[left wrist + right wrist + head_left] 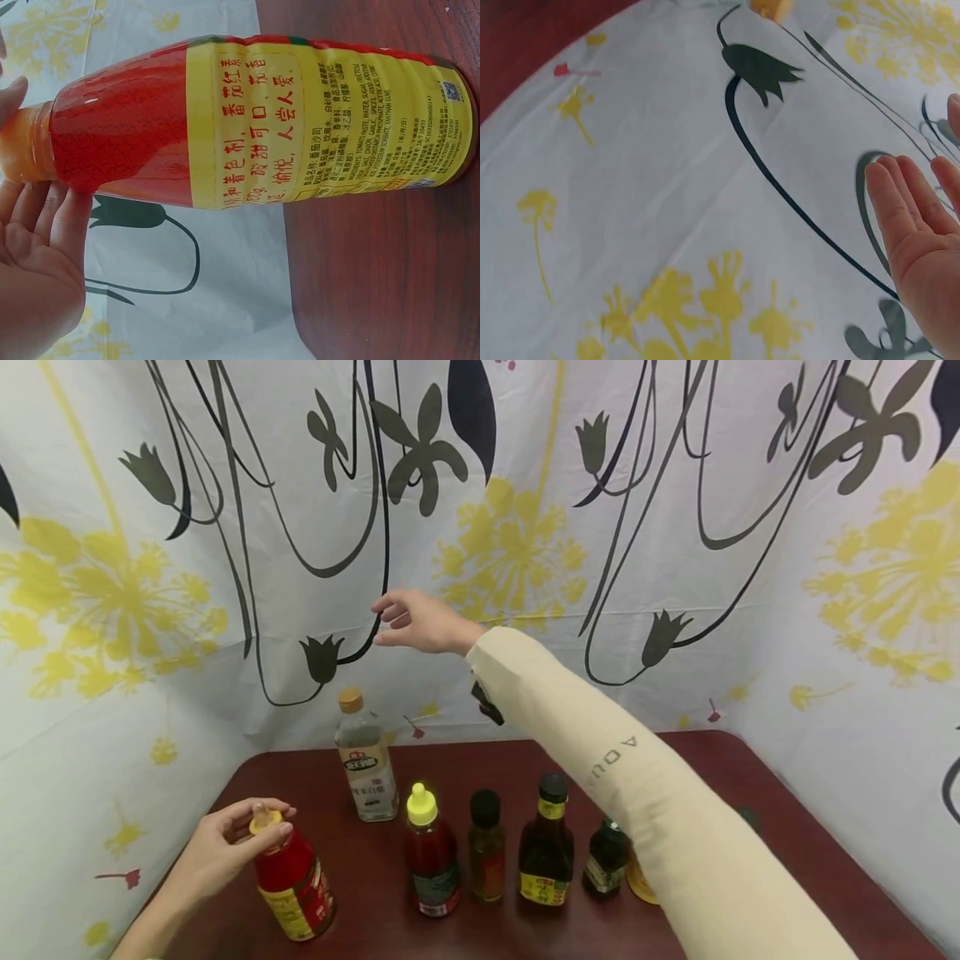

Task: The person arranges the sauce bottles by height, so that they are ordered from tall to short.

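My left hand (217, 847) holds a ketchup bottle (296, 893) by its orange cap, at the front left of the table. Red with a yellow label, the bottle stands on the tabletop; its label fills the left wrist view, with the fingers and thumb around the cap (30, 142). My right hand (427, 622) is raised in the air before the patterned cloth, holding nothing. Its fingers (891, 199) are loosely extended in the right wrist view. Beyond and below it stands a clear glass bottle (367, 772) with an orange cap.
In a row stand a yellow-capped sauce bottle (433, 868), a slim black-capped bottle (487, 860), a dark sauce bottle (546, 852) and a small dark jar (606, 864). My right sleeve (675, 827) partly hides a yellow item (641, 883). Patterned cloth (480, 552) hangs behind the dark red table (360, 893).
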The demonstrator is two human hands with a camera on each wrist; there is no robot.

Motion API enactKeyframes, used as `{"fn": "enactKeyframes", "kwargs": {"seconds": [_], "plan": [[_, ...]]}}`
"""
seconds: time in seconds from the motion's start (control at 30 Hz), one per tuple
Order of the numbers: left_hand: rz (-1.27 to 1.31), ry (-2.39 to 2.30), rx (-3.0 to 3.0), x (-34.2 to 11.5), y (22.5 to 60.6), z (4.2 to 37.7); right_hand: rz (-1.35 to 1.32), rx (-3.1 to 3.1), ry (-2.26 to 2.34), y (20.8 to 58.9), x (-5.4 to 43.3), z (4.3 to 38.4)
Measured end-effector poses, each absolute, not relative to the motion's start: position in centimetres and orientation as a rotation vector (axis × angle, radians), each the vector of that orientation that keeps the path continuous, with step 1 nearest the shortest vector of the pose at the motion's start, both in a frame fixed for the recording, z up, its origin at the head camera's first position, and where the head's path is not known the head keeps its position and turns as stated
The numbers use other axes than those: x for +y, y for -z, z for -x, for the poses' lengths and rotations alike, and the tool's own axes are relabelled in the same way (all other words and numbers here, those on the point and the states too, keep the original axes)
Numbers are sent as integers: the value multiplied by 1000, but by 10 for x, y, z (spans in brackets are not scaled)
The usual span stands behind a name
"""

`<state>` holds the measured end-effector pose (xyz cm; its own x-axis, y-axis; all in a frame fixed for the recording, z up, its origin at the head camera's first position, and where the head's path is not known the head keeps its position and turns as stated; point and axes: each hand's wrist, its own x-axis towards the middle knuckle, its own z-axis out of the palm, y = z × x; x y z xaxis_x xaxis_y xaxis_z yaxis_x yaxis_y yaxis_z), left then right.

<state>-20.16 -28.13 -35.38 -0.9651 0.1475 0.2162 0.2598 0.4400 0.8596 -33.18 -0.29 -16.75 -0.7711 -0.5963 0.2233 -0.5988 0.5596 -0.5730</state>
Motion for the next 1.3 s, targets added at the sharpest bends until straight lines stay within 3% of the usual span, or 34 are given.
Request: {"fn": "enactKeyframes", "kwargs": {"seconds": [0.33,0.87,1.3], "plan": [[359,1527,-2569,-280,354,201,-1145,-2724,-1000,159,48,308],[340,1534,-2564,-280,357,204,-1253,-2739,-1265,240,130,269],[360,1530,-2546,-281,360,203,-1250,-2843,-1373,290,154,234]]}}
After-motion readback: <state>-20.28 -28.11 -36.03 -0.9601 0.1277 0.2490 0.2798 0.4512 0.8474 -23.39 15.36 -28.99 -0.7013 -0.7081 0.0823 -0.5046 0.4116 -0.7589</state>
